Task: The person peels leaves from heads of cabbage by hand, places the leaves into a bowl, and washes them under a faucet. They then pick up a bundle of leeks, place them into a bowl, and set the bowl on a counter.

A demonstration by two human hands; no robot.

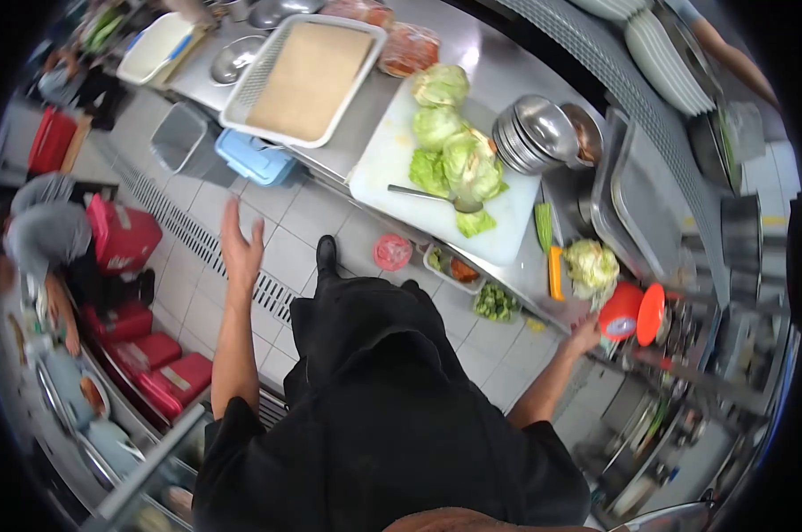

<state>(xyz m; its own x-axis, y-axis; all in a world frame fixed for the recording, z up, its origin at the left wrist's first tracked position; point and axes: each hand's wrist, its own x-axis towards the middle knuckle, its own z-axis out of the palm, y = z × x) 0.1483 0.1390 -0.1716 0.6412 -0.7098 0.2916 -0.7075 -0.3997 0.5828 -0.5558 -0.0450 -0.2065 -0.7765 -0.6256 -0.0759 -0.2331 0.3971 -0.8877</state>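
My left hand (241, 245) is raised over the floor with its fingers apart, holding nothing. Across from it, my right hand (585, 335) is at the counter's right end, beside a red object with a round grey face (621, 312). Its fingers are small and partly hidden, so I cannot make out a grip. Just above that hand lies a pale, leafy lettuce head (592, 268). Several green lettuce heads (439, 127) and loose leaves rest on a white cutting board (383, 173). A long-handled metal utensil (419, 192) lies across the leaves.
Stacked metal bowls (545, 129) stand behind the board. A white basket (231, 115) holds a brown sheet. An orange-handled tool (556, 273) lies near the counter edge. Food containers (454, 268) sit below it. At left, another person (46, 226) works near red bins (122, 232).
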